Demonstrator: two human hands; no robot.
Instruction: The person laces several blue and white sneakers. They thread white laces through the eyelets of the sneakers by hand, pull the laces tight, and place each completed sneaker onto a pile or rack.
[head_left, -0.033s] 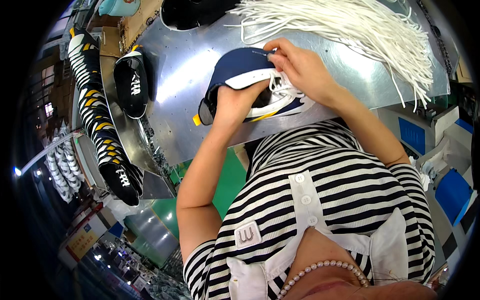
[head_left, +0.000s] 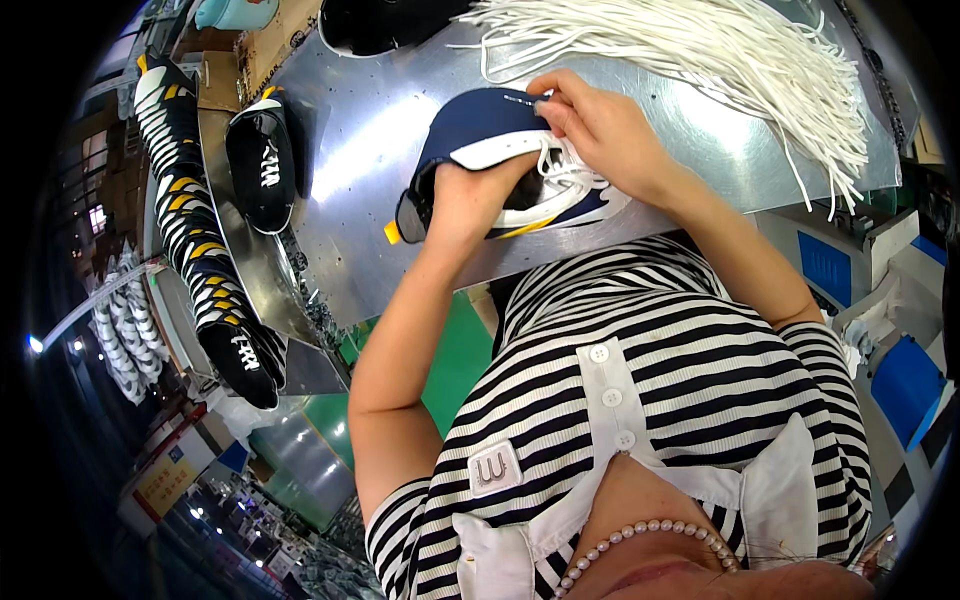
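Note:
A navy and white shoe upper (head_left: pixel 478 125) with a yellow heel tab rests near the front edge of the metal table. Through its opening reaches my left hand (head_left: pixel 468 200), closed on the upper, most of its fingers hidden inside. My right hand (head_left: pixel 600 135) is closed in a pinch at the upper's far navy edge. Whatever lies between its fingertips is too small to make out. White shoelace (head_left: pixel 568 172) crosses the eyelets just below the right hand.
A thick bundle of white laces (head_left: pixel 690 70) covers the table's far right. A black shoe upper (head_left: pixel 262 170) lies at the left, beside a long nested row of uppers (head_left: pixel 190 215). Another dark upper (head_left: pixel 390 22) sits at the far edge. Blue and grey bins (head_left: pixel 825 268) stand at the right.
The shoe upper and both hands have shifted very slightly away from me. My grip looks the same.

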